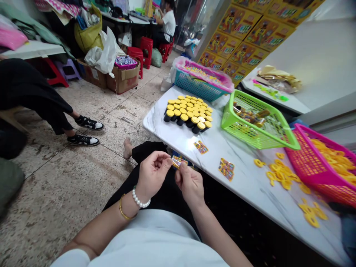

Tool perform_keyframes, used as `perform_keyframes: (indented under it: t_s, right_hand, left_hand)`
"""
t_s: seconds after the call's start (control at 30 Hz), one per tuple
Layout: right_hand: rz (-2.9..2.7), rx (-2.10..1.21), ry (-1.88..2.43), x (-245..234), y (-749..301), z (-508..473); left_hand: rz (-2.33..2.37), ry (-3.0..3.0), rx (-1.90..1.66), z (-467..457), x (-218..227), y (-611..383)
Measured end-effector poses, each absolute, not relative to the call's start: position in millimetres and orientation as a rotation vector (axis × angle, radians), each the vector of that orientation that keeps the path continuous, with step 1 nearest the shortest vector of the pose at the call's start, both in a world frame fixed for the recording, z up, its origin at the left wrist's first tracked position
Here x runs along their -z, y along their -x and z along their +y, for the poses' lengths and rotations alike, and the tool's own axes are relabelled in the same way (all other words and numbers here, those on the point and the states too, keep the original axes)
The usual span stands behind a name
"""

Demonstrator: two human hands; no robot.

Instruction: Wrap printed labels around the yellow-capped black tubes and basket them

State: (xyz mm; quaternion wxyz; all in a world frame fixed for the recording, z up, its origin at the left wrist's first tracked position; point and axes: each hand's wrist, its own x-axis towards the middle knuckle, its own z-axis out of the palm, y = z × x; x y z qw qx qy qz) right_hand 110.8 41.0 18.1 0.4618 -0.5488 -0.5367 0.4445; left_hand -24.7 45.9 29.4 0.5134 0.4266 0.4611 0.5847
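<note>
My left hand (154,171) and my right hand (191,182) meet above my lap, just off the table's edge. Between their fingertips they pinch a small shiny printed label (178,162), orange and colourful, one end in each hand. On the table beside them lies a similar loose label (201,147). Further right, more labels (226,169) lie partly overlapping. Behind these stands a tight group of black tubes with yellow caps (191,109), all upright.
The marble-patterned table (244,196) holds a green basket (247,135) of small items, a pink basket (311,163) with yellow rings, and loose yellow rings (280,174). A blue basket (194,87) stands at the back. Stacked printed boxes (236,48) rise behind. Another person's legs (33,92) are at left.
</note>
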Motion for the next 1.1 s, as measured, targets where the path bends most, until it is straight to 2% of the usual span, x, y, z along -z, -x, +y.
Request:
perform_keyframes:
  t_s: [0.1,0.27,0.4,0.67,0.83,0.9,1.0,1.1]
  right_hand:
    - [-1.348,-1.058,1.324,-18,-108,39]
    - [-1.608,-0.705,1.154,-23,-108,36]
    - [-1.843,-0.571,1.016,-25,-111,38]
    - [-2.224,-0.541,1.026,-31,-124,59]
    - [-2.390,-0.691,1.121,-67,-134,92]
    - [-2.246,-0.515,1.226,-83,-136,112]
    - [-2.018,-0.001,1.409,-97,-134,144]
    - [-2.044,0.403,1.618,-98,-126,170]
  left_hand:
    - [1.081,-0.996,-1.415,50,-28,24]
    - [1.163,-1.155,-1.525,50,-33,32]
    - [1.138,-1.195,-1.484,50,-37,35]
    - [1.007,-0.846,-1.076,63,-37,45]
    - [0.990,-0.782,-1.111,68,-31,51]
    - [1.020,-0.810,-1.140,68,-30,52]
    - [1.104,-0.876,-1.215,68,-32,54]
    - [1.131,-0.950,-1.338,70,-36,56]
